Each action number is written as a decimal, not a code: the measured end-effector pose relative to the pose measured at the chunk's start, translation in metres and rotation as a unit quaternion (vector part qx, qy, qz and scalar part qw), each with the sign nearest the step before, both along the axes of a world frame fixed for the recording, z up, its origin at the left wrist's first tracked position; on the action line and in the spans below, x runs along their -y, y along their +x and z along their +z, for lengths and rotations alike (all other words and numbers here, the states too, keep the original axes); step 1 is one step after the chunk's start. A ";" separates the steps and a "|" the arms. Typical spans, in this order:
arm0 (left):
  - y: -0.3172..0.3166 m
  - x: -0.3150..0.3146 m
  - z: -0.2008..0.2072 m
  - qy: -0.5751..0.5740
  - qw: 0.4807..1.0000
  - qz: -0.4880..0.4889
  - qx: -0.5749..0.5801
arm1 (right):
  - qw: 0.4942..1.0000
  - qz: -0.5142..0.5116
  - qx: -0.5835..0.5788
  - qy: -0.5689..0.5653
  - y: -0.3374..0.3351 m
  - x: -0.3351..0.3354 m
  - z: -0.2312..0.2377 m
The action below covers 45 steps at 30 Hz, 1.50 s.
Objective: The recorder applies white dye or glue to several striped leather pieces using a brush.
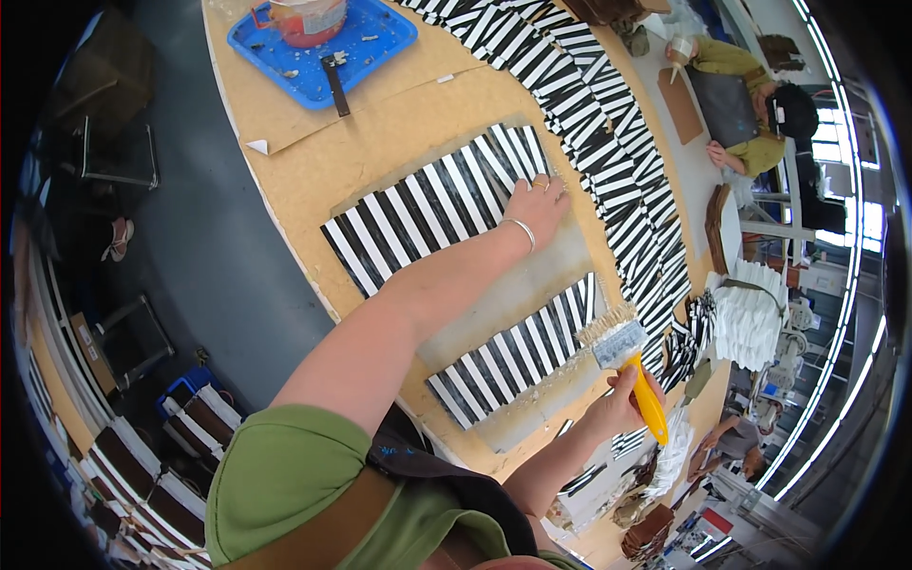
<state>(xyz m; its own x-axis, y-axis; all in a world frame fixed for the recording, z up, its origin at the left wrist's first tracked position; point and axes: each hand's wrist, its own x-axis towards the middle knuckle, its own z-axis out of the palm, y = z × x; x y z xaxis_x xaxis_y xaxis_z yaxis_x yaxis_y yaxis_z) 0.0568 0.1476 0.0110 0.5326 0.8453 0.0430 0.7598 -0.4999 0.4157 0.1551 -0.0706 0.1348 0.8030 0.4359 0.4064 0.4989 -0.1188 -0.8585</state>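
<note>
My left hand (538, 211), with a bracelet at the wrist, rests its fingers on the right end of the larger row of black and white strips (432, 195); it is open. My right hand (619, 407) grips the yellow handle of a wide paintbrush (650, 404). The bristles are pale and clotted, and they lie by the right end of a smaller row of black and white strips (513, 353). Both rows lie side by side on a greyish, smeared sheet (454, 328). Some strips under my left hand are hidden.
A blue tray (380, 52) at the far left holds a tub of reddish stuff (309, 21) and a dark-handled scraper (335, 84). Many striped pieces (617, 142) lie overlapped along the right of the tan table (285, 195). Across it, another person (755, 109) holds a bottle over a brown piece.
</note>
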 end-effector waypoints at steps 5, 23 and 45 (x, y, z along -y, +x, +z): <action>-0.010 0.001 0.005 -0.011 1.000 0.012 0.023 | 1.000 0.010 -0.008 -0.006 -0.004 0.002 -0.001; -0.037 0.052 0.008 -0.006 0.965 0.038 0.258 | 0.996 0.074 -0.049 -0.004 -0.021 -0.007 -0.010; -0.116 0.138 0.009 -0.140 0.970 0.068 -0.185 | 0.748 0.596 0.213 -0.199 -0.156 -0.239 -0.077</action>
